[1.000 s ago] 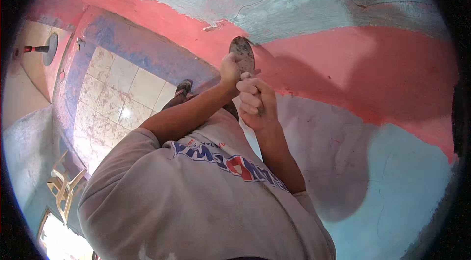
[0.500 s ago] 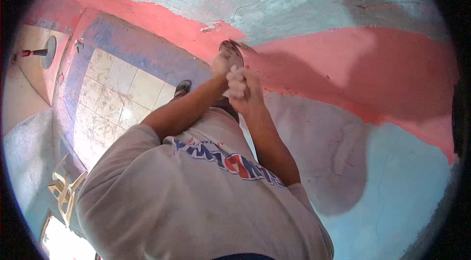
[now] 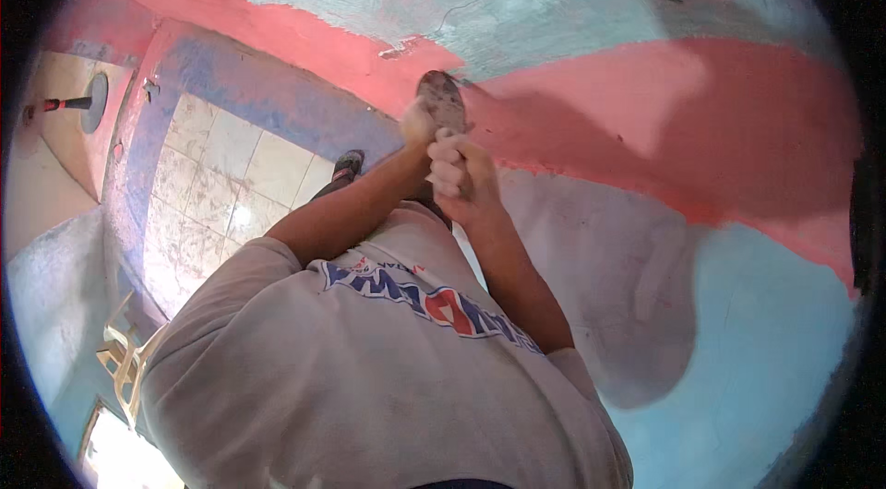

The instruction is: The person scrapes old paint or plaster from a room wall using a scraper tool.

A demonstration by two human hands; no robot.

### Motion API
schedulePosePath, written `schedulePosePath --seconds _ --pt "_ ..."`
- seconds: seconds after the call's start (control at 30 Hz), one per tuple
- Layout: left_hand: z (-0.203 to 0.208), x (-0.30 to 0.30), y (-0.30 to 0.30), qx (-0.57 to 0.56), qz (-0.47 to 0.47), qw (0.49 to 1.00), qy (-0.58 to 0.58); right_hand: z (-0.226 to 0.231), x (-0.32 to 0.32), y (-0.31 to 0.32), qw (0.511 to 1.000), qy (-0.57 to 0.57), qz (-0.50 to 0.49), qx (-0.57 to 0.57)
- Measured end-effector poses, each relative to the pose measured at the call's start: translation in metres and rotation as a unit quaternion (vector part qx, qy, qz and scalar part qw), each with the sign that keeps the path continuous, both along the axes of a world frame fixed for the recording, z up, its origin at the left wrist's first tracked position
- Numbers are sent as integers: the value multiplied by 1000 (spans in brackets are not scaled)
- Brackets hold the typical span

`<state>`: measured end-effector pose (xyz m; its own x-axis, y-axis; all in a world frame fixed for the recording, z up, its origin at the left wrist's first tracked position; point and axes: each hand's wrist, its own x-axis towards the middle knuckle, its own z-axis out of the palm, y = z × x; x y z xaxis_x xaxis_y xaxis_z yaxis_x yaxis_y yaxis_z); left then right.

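Observation:
Both hands are raised in front of me at the painted wall (image 3: 591, 101). Between them and the wall is a scraper-like tool (image 3: 445, 98) with a rounded, mottled, dusty brown-grey face. Its upper edge is against or close to the pink paint; I cannot tell whether it touches. My left hand (image 3: 419, 123), smeared by motion, is closed at the tool's lower left side. Just below and right of it, my right hand (image 3: 454, 173) is closed in a fist, its fingers whitish with dust. The tool's handle is hidden within the hands.
The wall has pink, grey-green and light blue areas, with cracks and ragged paint edges. Dirty pale floor tiles (image 3: 221, 152) lie at left, near my dark shoe (image 3: 348, 161). A round grey disc (image 3: 94, 103) with a red-black handle is far left; a wooden chair (image 3: 125, 355) stands lower left.
The tool's face has turned and shows broader now. Both hands have shifted only slightly, and stay closed.

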<state>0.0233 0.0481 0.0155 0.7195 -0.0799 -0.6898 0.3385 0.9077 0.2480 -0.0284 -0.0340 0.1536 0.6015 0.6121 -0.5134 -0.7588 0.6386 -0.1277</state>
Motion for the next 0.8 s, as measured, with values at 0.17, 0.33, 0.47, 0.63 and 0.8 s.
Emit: schedulePosePath --seconds 0.17,0.33,0.47,0.63,0.8 --pt "37 -10 -4 -34 37 997 53 -7 -11 1 998 21 -43 -42" --pt "51 -16 3 -72 33 997 -24 3 -13 9 998 23 -23 50" --pt "62 -19 5 -28 -1 999 -22 8 -28 14 989 -1 -40 -141" --pt "102 -26 4 -48 -59 997 -10 33 -19 -14 999 -1 -30 -36" --pt "78 -14 -14 15 -44 994 -101 58 -9 -18 988 -19 -31 148"
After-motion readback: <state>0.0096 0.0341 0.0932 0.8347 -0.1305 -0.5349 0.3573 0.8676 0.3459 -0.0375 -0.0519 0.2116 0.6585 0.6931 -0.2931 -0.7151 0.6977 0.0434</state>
